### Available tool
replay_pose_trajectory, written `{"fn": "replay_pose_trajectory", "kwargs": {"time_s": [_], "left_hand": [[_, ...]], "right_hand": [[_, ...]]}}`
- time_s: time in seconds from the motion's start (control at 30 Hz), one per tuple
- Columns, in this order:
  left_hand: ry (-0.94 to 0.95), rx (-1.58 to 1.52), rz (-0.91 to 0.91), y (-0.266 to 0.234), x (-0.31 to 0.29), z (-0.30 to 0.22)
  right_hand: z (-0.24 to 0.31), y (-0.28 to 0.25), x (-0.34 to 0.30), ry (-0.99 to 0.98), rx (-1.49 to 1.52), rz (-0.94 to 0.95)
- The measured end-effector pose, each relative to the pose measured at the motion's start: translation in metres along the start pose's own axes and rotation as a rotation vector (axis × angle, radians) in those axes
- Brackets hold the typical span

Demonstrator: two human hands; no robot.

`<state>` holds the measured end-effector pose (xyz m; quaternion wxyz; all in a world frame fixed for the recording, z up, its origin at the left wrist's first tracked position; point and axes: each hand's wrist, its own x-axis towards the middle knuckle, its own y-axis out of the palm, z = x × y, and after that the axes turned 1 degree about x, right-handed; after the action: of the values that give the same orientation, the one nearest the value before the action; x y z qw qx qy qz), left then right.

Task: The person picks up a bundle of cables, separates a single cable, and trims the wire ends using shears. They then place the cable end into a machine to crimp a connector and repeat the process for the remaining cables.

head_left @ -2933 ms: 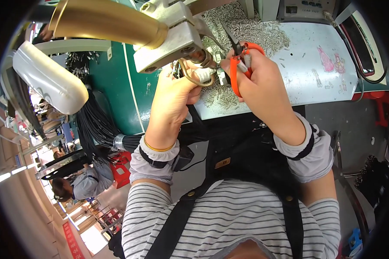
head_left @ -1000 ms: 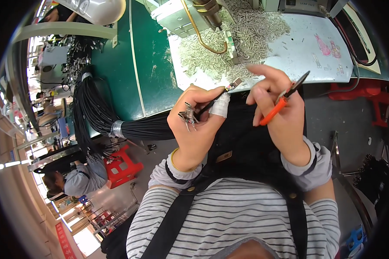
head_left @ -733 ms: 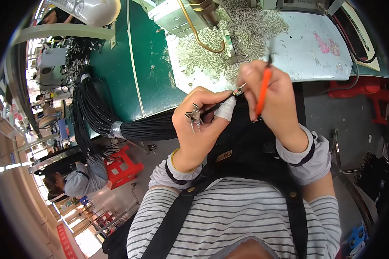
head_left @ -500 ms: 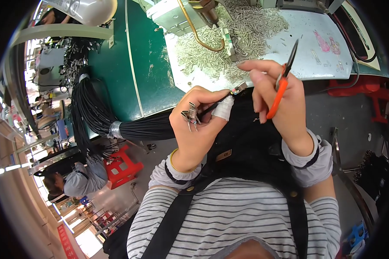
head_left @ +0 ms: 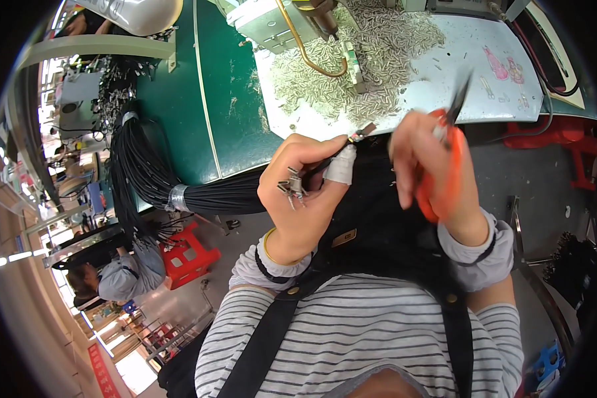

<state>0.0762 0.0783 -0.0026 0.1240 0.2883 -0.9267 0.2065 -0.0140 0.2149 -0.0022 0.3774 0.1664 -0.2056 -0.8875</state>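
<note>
Green workbench [head_left: 179,99] fills the top of the view, with a white mat [head_left: 458,73] at one o'clock covered in a heap of small metal terminals [head_left: 351,73]. At twelve o'clock a grey machine [head_left: 272,23] sits with a brass-coloured tube curling out of it. A thick bundle of black wires [head_left: 146,166] hangs off the bench edge at nine o'clock, taped with a silver band. Dead centre, the left hand [head_left: 305,192] is curled shut, thumb and taped forefinger pinching a black wire [head_left: 328,159] whose metal tip [head_left: 363,131] pokes out toward one o'clock; more metal-tipped ends stick out of the fist. Just beside it at three o'clock, the right hand [head_left: 431,172] is wrapped around orange-handled cutters [head_left: 444,159], dark blades pointing up to one o'clock, blurred. The hands are near, not touching. Below, at seven o'clock, another person [head_left: 116,278] sits by a red stool [head_left: 189,255].
</note>
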Motion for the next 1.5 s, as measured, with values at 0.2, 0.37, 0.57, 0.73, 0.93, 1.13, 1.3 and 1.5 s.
{"fn": "replay_pose_trajectory", "kwargs": {"time_s": [0.2,0.37,0.57,0.73,0.93,1.13,1.3,1.5], "left_hand": [[0.164,0.039,-0.147,0.004,-0.002,0.009],[0.237,0.067,-0.162,0.008,-0.004,0.011],[0.304,0.115,-0.174,0.009,-0.002,0.012],[0.372,0.173,-0.181,0.009,-0.001,0.011],[0.457,0.247,-0.194,0.009,-0.001,0.016],[0.349,0.176,-0.159,0.008,-0.002,0.015],[0.224,0.119,-0.173,0.009,-0.004,0.015],[0.194,0.076,-0.144,0.008,-0.003,0.014]], "right_hand": [[0.007,-0.010,-0.021,0.539,0.534,0.547],[-0.005,-0.006,-0.019,0.832,0.959,0.801],[-0.010,0.005,-0.016,0.829,1.121,0.868],[-0.015,0.005,-0.016,0.889,1.263,0.862],[-0.009,0.009,-0.019,0.821,1.123,0.747],[-0.008,0.001,-0.018,0.782,0.861,0.749],[0.001,0.004,-0.019,0.711,0.605,0.681],[-0.001,0.002,-0.019,0.626,0.740,0.590]]}}
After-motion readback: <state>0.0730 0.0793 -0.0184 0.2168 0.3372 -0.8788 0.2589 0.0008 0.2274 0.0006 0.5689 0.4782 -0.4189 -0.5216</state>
